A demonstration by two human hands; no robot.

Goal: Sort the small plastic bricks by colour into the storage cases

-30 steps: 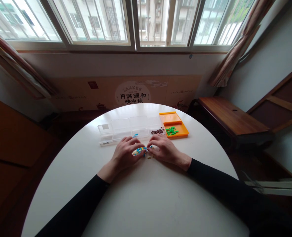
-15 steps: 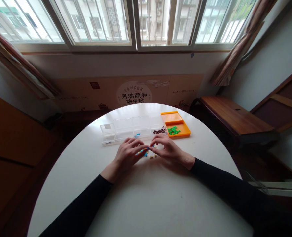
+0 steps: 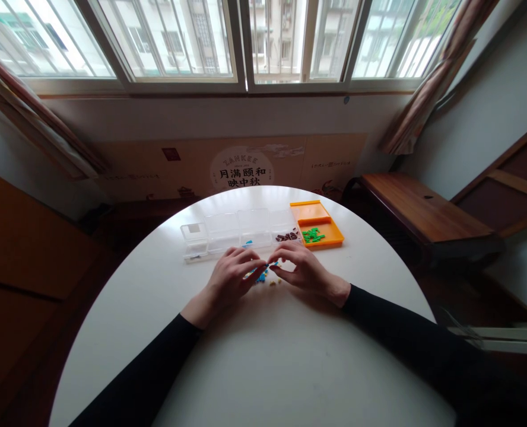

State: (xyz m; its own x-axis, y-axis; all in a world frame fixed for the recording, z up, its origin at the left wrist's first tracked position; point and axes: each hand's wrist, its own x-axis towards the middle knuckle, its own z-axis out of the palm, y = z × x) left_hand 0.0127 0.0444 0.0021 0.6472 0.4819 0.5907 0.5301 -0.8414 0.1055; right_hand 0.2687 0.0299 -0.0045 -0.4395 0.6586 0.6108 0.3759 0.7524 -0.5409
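A small blue piece [image 3: 267,265], like a toy building brick, is between the fingertips of both hands just above the table. My left hand [image 3: 233,274] pinches it between thumb and fingers. From the other side, my right hand [image 3: 305,268] has its forefinger and thumb curled up to the same piece, the thumb tip slightly lower. The fingers partly hide it. Under and between the hands lie several loose blue pieces [image 3: 260,277] and a few yellowish ones [image 3: 272,283].
Behind the hands stands a clear compartment box [image 3: 219,244], lids raised, with dark brown pieces [image 3: 287,236] in its right end. Beside it is an orange tray [image 3: 335,236] holding green pieces [image 3: 313,235]. All rest on a round white table [image 3: 290,362].
The tips of my right thumb and forefinger have parted slightly at the blue piece. My left hand stays nearly where it was, and the boxes have not moved.
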